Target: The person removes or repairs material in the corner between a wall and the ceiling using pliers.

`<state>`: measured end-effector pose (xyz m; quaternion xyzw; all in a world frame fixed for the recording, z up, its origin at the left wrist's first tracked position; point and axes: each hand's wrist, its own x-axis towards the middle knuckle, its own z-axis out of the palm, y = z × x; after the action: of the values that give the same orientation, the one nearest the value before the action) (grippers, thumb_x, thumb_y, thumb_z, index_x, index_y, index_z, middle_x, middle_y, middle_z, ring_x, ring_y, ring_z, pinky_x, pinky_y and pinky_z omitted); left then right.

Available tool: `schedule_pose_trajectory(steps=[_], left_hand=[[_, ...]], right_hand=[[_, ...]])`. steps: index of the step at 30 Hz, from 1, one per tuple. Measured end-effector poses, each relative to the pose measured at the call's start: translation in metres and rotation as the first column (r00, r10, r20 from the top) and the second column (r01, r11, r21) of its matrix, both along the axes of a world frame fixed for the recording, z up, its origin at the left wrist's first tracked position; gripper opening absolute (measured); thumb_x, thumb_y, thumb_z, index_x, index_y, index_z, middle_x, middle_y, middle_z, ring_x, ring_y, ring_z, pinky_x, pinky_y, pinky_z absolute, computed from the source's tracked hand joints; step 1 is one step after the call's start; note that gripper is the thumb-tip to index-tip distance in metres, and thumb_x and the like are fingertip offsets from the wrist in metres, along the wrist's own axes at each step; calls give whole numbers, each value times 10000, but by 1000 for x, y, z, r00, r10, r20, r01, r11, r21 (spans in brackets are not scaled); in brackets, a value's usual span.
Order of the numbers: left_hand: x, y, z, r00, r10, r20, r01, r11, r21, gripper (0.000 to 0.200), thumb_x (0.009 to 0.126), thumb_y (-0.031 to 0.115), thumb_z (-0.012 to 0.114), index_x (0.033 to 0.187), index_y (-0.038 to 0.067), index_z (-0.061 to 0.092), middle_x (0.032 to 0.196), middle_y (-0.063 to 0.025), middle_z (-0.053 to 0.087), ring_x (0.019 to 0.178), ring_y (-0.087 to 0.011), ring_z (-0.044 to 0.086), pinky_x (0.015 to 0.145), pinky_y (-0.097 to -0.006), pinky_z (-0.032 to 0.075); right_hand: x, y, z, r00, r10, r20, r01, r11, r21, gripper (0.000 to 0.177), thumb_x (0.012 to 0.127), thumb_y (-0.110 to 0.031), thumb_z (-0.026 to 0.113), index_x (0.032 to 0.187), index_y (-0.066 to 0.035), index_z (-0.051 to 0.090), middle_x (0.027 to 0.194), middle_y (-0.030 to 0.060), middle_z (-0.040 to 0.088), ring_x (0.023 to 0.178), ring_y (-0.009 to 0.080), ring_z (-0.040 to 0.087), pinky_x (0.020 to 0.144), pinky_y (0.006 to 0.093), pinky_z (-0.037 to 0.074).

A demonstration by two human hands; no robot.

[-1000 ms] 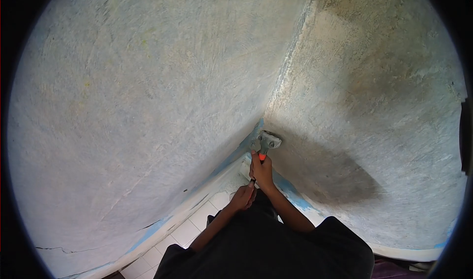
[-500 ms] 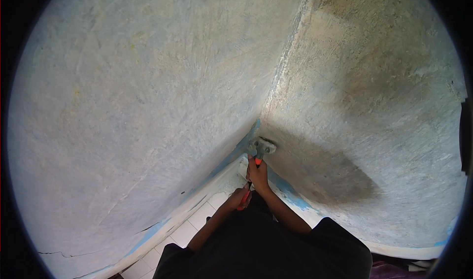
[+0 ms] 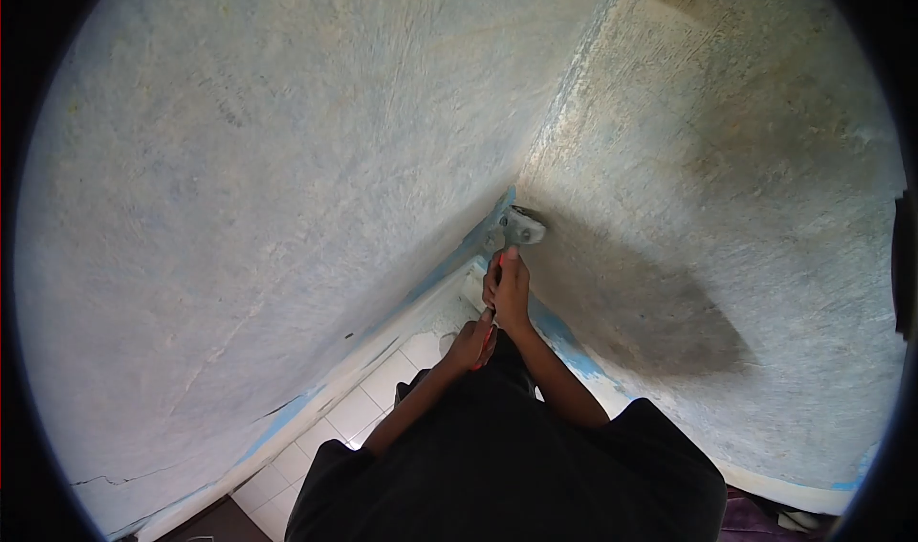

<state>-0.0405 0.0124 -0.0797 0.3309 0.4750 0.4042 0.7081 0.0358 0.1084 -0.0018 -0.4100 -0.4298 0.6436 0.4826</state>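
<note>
Head view: scraper (image 3: 517,227) head at wall corner (image 3: 553,135), edge blurred; red handle mostly hidden by right hand (image 3: 510,291), clenched round it; left hand (image 3: 470,345) grips handle end.

The scraper's (image 3: 521,226) dull grey metal head meets rough, matt plaster on the wall (image 3: 287,178), where thin blue paint (image 3: 449,274) shows patchy and worn. Its handle (image 3: 488,341) looks like glossy orange plastic in my grip. Smooth pale tiles (image 3: 354,413) cover the floor; my shirt (image 3: 516,475) is matt black cloth.
</note>
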Motion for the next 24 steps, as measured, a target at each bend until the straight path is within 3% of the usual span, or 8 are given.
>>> schedule_pose_trajectory(steps=[4, 7, 10, 13, 17, 19, 22, 24], left_hand=[[-2, -8, -21, 997, -40, 67, 45, 995, -86, 675, 951, 635, 332, 571, 83, 409, 434, -20, 374, 345, -140, 403, 360, -285, 344], [-4, -9, -21, 1000, -17, -6, 17, 999, -44, 669, 954, 631, 332, 582, 80, 410, 442, -22, 379, 342, -138, 385, 361, -281, 338], [-1, 4, -17, 986, -16, 166, 22, 999, -35, 667, 951, 638, 330, 591, 82, 408, 454, -24, 388, 353, -133, 377, 369, -277, 335], [1, 4, -26, 998, -10, 61, 9, 1000, 7, 672, 945, 648, 333, 593, 81, 407, 461, -24, 393, 369, -131, 380, 379, -278, 337], [2, -9, -69, 993, -68, 95, 76, 993, -92, 680, 937, 661, 338, 593, 78, 409, 459, -24, 391, 381, -134, 400, 386, -282, 343], [3, -6, -68, 990, -64, 127, 80, 988, -130, 684, 934, 666, 338, 593, 77, 413, 454, -26, 391, 380, -138, 407, 386, -284, 345], [8, 3, -46, 999, 8, 45, -7, 1000, -31, 692, 933, 671, 330, 595, 74, 423, 449, -30, 393, 382, -142, 420, 387, -285, 346], [15, -2, -56, 996, 2, 87, 1, 999, -33, 694, 935, 668, 328, 587, 76, 426, 446, -31, 395, 379, -143, 420, 386, -285, 347]], right_hand=[[2, -6, -23, 999, -4, -33, 1, 996, -93, 512, 1004, -533, 313, 804, -72, 409, 489, -9, 328, 341, 89, 314, 317, 247, 272], [-1, -4, -26, 1000, -11, -24, 9, 997, -79, 511, 1004, -534, 314, 804, -73, 408, 487, -8, 327, 338, 91, 312, 315, 246, 270], [-2, 6, -2, 998, 61, 35, -62, 997, 37, 510, 1004, -535, 312, 805, -74, 404, 491, -4, 331, 345, 95, 317, 326, 248, 283], [5, 6, -19, 997, 67, -25, -67, 998, -8, 505, 1006, -528, 311, 809, -72, 403, 496, -1, 337, 352, 100, 324, 339, 253, 301], [15, -5, -75, 998, 55, -20, -57, 993, -108, 502, 1007, -526, 307, 812, -74, 403, 501, 0, 344, 359, 103, 331, 349, 254, 312], [12, -2, -76, 997, 72, -16, -73, 990, -118, 507, 1004, -534, 310, 810, -75, 404, 501, 0, 345, 362, 104, 336, 349, 255, 315], [11, 10, -47, 993, 117, 1, -117, 993, -19, 521, 997, -553, 311, 806, -78, 405, 498, 2, 346, 366, 111, 345, 349, 261, 320], [19, 6, -53, 991, 135, 14, -134, 990, -52, 531, 993, -563, 308, 801, -77, 405, 505, 4, 355, 376, 116, 359, 359, 267, 334]])
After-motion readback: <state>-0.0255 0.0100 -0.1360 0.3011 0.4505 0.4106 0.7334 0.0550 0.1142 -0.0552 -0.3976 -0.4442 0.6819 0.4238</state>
